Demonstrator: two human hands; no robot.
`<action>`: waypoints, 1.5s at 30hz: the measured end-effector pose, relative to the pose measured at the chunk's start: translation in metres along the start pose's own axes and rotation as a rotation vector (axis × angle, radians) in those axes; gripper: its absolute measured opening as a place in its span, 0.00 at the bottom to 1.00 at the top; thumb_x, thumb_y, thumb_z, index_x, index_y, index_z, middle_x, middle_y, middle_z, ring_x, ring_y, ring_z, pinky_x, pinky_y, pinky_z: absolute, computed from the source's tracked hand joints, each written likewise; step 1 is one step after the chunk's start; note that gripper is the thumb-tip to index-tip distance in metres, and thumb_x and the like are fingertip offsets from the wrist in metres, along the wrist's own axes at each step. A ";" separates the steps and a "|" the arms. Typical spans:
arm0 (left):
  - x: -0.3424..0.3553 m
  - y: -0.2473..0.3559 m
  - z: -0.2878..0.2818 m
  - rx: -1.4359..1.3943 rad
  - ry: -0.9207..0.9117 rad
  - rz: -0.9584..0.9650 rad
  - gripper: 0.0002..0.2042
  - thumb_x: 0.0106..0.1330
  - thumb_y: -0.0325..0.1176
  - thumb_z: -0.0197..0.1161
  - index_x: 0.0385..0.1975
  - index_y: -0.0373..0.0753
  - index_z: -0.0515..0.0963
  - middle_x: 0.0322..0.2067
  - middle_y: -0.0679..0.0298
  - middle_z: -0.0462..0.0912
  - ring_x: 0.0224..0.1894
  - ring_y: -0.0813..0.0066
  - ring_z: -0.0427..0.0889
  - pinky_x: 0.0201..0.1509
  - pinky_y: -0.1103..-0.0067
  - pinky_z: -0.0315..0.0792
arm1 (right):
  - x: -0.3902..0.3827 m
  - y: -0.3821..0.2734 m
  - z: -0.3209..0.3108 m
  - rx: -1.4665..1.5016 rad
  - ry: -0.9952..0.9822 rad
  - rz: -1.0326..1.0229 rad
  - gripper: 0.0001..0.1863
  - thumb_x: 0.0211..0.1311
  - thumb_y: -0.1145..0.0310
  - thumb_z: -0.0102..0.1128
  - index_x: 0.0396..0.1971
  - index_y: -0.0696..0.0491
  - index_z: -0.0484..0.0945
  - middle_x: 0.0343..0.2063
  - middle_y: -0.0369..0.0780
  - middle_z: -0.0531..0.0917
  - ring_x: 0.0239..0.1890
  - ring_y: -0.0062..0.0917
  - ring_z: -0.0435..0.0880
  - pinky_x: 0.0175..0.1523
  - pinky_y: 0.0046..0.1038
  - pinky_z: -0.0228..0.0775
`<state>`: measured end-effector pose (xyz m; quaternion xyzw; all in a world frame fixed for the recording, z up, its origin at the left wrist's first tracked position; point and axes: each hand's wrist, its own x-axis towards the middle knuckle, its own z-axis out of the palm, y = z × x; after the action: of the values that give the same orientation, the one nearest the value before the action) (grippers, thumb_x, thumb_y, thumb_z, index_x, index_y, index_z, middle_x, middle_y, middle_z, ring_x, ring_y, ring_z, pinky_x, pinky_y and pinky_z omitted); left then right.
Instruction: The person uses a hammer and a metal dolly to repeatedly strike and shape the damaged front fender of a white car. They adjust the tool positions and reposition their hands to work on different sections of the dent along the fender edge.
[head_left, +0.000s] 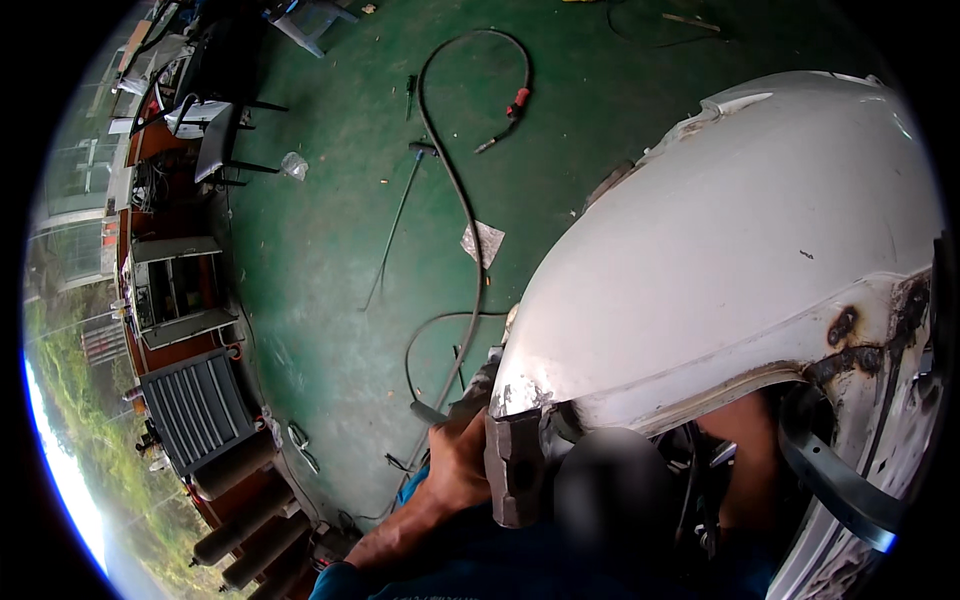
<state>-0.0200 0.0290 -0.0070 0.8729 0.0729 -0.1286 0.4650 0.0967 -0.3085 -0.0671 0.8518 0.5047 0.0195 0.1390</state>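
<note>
While the left hand (pixel 460 465) was curled tightly around what looked like the handle of a heavy grey-brown steel hammer (pixel 515 475), the work on the large curved white-painted metal vehicle panel (pixel 720 240) seemed only partway done; its near corner showed scuffed bare metal (pixel 522 392), and dark brown rust patches (pixel 843 325) along its right end looked unfinished (how much was left could not be told); the hammer's blocky head stood just at that corner, contact unclear; the right forearm (pixel 750 465) reached under the panel's lower edge, the right hand hidden, its state impossible to tell; the panel lay at the right, above a green painted floor (pixel 340 250), smooth and mildly glossy.
</note>
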 end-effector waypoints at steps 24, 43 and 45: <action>0.001 0.004 -0.001 -0.116 0.010 0.008 0.19 0.46 0.29 0.77 0.38 0.34 0.81 0.31 0.61 0.87 0.32 0.76 0.85 0.37 0.77 0.79 | 0.024 -0.029 -0.017 1.033 0.064 0.365 0.20 0.60 0.65 0.68 0.51 0.58 0.80 0.48 0.51 0.84 0.51 0.49 0.83 0.56 0.43 0.76; -0.003 0.011 -0.005 -0.115 -0.053 0.039 0.09 0.56 0.19 0.72 0.33 0.36 0.80 0.28 0.72 0.79 0.30 0.85 0.74 0.32 0.81 0.69 | 0.058 -0.078 -0.031 1.022 0.413 0.813 0.14 0.49 0.69 0.66 0.38 0.48 0.83 0.25 0.46 0.85 0.32 0.44 0.87 0.35 0.47 0.76; -0.004 0.010 -0.004 -0.043 -0.024 0.082 0.09 0.56 0.19 0.72 0.33 0.36 0.80 0.27 0.72 0.79 0.29 0.85 0.74 0.32 0.81 0.69 | 0.056 -0.078 -0.026 0.969 0.393 0.954 0.14 0.48 0.70 0.66 0.39 0.46 0.82 0.24 0.45 0.85 0.31 0.44 0.87 0.33 0.47 0.76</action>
<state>-0.0205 0.0270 0.0043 0.8634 0.0341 -0.1185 0.4893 0.0529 -0.2185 -0.0680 0.9267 0.0439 0.0050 -0.3732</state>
